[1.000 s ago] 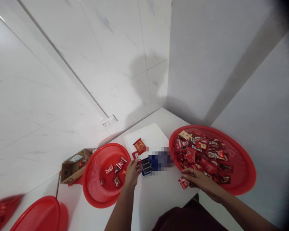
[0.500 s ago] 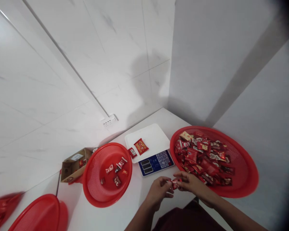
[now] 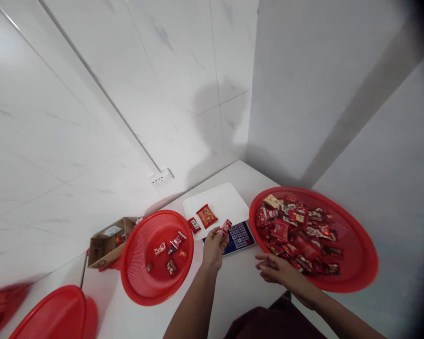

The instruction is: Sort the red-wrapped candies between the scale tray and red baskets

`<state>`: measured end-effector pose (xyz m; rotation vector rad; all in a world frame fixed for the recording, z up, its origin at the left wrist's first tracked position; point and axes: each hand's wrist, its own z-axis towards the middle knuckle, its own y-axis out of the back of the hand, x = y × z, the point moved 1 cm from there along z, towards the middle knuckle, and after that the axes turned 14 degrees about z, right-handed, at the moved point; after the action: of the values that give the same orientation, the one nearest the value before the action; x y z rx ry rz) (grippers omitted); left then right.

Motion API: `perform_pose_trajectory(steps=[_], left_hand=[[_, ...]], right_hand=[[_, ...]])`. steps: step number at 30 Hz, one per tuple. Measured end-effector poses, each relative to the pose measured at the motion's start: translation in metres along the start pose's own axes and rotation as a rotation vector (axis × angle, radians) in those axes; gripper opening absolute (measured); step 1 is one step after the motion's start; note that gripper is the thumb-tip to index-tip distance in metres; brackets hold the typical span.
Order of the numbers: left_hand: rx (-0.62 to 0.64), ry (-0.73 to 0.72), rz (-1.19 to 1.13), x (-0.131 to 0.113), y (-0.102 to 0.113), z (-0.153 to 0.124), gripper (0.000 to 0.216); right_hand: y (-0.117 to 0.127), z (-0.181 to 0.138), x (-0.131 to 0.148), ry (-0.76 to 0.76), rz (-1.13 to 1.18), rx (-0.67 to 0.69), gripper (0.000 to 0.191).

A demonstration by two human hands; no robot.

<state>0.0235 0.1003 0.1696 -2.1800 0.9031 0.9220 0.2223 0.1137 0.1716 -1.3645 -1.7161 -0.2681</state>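
Note:
A small red wrapped candy is pinched in the fingertips of my left hand, held over the near edge of a white scale with a blue keypad. On the scale's pan lie a larger red and orange packet and a small red packet. My right hand has nothing in it, its fingers loosely stretched beside the near rim of a large red basket, which is heaped with red candies.
Left of the scale stands a second red basket with several candies in it. Behind it is an open cardboard box. Another red basket is at the lower left. Walls close off the table at the back and right.
My hands have come apart. The left one has carried the candy forward and left to the scale, covering part of its display. My right hand has let go of the candy and stays near the large basket.

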Motion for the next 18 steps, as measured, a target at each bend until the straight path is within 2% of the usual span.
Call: perform_pose_trajectory(steps=[5,8,12,15,18], left_hand=[[-0.092,0.135,-0.131,0.015,0.017,0.000,0.026],[-0.193,0.174,-0.235,0.026,0.044,-0.008,0.023],[-0.363,0.151,-0.378,0.030,0.088,-0.016,0.028],[-0.481,0.140,-0.438,0.030,0.117,-0.024,0.031],[-0.574,0.136,-0.469,0.031,0.137,-0.037,0.033]], right_hand=[[0.014,0.002,-0.002,0.034,-0.067,-0.059,0.047],[0.028,0.005,-0.003,0.053,-0.122,-0.114,0.046],[0.045,0.011,-0.002,0.086,-0.196,-0.162,0.042],[0.060,0.022,0.000,0.179,-0.281,-0.208,0.038],[0.079,0.038,0.002,0.326,-0.458,-0.346,0.037]])
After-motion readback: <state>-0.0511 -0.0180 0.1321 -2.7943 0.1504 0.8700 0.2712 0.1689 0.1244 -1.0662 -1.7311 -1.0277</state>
